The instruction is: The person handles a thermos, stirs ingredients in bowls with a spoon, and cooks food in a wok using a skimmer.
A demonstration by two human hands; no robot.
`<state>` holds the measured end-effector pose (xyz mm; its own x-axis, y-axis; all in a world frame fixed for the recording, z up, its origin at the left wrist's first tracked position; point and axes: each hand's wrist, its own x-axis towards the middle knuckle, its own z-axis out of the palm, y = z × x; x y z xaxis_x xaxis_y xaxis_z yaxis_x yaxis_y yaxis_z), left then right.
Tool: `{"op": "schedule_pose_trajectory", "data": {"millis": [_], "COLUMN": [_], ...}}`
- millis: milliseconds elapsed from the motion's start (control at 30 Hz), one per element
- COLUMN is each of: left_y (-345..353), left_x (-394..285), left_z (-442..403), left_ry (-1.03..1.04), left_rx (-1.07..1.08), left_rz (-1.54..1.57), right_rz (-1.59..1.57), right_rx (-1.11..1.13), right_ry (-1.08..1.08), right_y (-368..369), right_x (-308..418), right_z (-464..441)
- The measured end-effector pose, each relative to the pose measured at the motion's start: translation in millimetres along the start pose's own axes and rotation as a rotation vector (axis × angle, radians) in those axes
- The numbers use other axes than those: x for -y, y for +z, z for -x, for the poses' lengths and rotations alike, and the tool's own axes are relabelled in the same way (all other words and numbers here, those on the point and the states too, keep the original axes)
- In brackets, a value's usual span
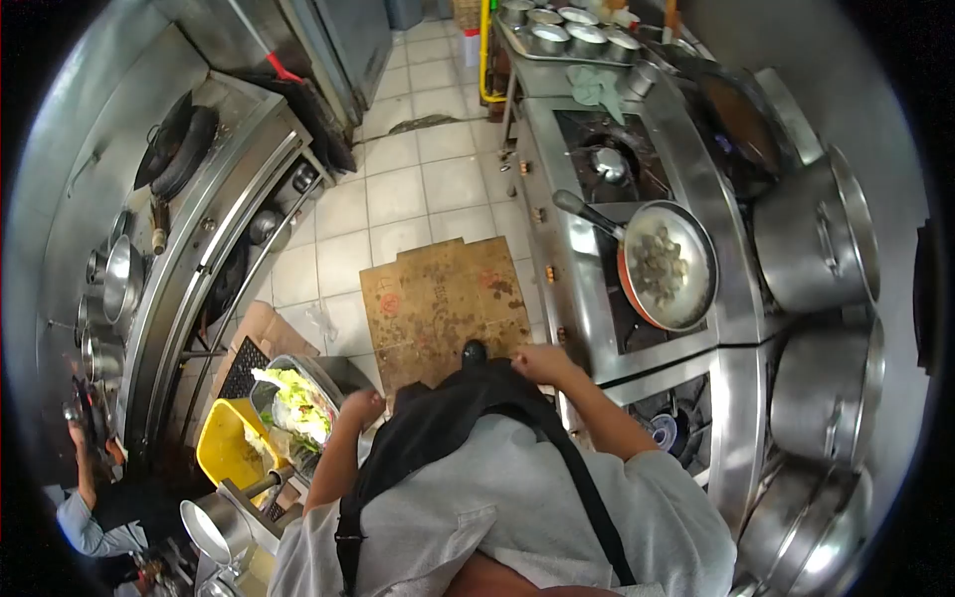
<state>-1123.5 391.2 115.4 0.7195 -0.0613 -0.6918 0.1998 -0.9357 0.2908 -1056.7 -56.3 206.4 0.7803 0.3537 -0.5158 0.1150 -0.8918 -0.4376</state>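
Observation:
My left hand [362,408] is closed, its fingers curled beside the left edge of the black apron [448,423] I wear. What those fingers hold, if anything, is hidden. At the apron's other edge, my right hand [542,364] is closed and appears to grip the cloth. To the right, a frying pan [696,289] with pale chopped pieces [659,267] in it sits on the stove, its handle pointing up and left. Left of my left hand stands a metal pot [333,383] with leafy lettuce [290,398] in it. Beside the pot is a yellow bin [221,453].
Large stockpots [811,244] line the stove's right side. A cloth [595,88] and a tray of metal containers [557,55] are at the back. Flattened cardboard [438,318] covers floor tiles ahead. Another person's arm [85,478] shows at lower left, near a steel counter [214,189].

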Motion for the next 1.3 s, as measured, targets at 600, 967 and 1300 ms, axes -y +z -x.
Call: {"op": "schedule_pose_trajectory", "data": {"millis": [600, 967, 1300], "left_y": [-164, -352, -413], "left_x": [-48, -8, -43], "left_z": [-209, -394, -481], "left_ry": [-0.021, 0.183, 0.108], "left_rx": [0.146, -0.018, -0.042], "left_rz": [0.162, -0.013, 0.263], "right_rz": [-0.655, -0.058, 0.036], "right_rx": [0.072, -0.453, -0.013], "right_ry": [-0.879, -0.137, 0.199], "right_y": [-287, -394, -361], "right_x": [125, 133, 35], "right_z": [-104, -293, -370]}}
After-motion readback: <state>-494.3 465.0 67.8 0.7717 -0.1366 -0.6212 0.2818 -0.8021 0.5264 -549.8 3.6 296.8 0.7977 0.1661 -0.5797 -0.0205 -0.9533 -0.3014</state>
